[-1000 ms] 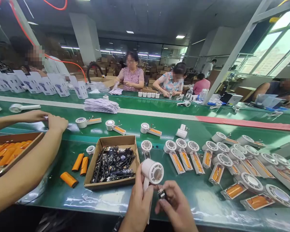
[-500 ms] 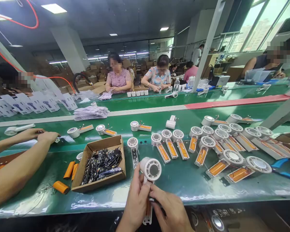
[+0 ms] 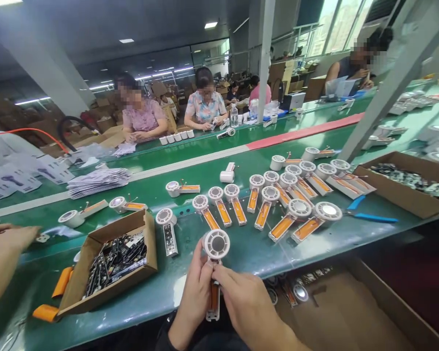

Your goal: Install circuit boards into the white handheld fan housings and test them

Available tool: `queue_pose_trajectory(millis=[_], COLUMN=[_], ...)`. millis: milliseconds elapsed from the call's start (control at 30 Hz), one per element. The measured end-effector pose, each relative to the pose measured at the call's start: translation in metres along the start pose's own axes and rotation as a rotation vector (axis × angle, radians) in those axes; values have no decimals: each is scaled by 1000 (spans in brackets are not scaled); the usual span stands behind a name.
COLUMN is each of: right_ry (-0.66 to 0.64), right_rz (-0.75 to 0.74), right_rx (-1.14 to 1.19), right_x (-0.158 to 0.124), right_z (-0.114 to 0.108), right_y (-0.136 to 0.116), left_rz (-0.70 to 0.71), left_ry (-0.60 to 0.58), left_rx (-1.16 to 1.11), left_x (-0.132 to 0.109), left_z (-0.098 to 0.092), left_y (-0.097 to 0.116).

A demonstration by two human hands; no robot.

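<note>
1. You work at a glossy green conveyor-belt table point(image 3: 139, 304) that runs from the lower left of the frame toward the upper right, in a long factory hall. A second green belt with a red strip point(image 3: 303, 131) lies beyond it, and a white square pillar point(image 3: 263, 58) and bright windows point(image 3: 336, 19) stand at the top of the frame.
2. Your white round-headed handheld fan point(image 3: 216, 244) is at bottom centre, just above the belt's near edge, with its head upright and its orange-cored handle point(image 3: 214, 297) pointing down toward you.
3. Your left hand point(image 3: 195, 297) wraps the handle from the left, fingers curled around it. Your right hand point(image 3: 245, 304) lies across it from the right, fingers pressed against it. The two hands are side by side, just below the fan head.
4. The belt's near edge runs behind your hands, rising to the right. Below it on the right sits a large brown cardboard carton point(image 3: 336, 312).
5. Just left of your hands stands a brown cardboard tray point(image 3: 108, 239) of black circuit boards point(image 3: 115, 261), with orange cylindrical batteries point(image 3: 62, 282) beside it.
6. Directly ahead, rows of white fan heads with orange-filled handles point(image 3: 278, 204) crowd the belt, with blue-handled pliers point(image 3: 369, 218) to their right.
7. A co-worker's hand point(image 3: 12, 239) reaches in at the far left, well apart from yours, and more co-workers point(image 3: 205, 100) sit across the far belt.
</note>
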State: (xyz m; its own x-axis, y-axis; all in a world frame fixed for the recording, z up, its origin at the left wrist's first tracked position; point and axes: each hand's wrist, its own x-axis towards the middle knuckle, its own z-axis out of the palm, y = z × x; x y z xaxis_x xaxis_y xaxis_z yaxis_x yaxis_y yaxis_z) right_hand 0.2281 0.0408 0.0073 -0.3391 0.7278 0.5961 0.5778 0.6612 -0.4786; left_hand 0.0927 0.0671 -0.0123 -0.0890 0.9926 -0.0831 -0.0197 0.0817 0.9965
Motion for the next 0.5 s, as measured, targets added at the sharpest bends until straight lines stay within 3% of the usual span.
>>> queue_pose_trajectory(millis=[133,333,500], right_ry=[112,164,241], right_rz=[15,98,94], right_rx=[21,125,126], right_x=[-5,-9,-9], right_z=[-5,4,20], right_y=[5,11,8], left_rz=[5,-91,-120], left_ry=[-52,-109,-34], left_rx=[-29,-206,-246], left_x=[4,5,6], left_z=[9,13,1], left_y=[7,18,23])
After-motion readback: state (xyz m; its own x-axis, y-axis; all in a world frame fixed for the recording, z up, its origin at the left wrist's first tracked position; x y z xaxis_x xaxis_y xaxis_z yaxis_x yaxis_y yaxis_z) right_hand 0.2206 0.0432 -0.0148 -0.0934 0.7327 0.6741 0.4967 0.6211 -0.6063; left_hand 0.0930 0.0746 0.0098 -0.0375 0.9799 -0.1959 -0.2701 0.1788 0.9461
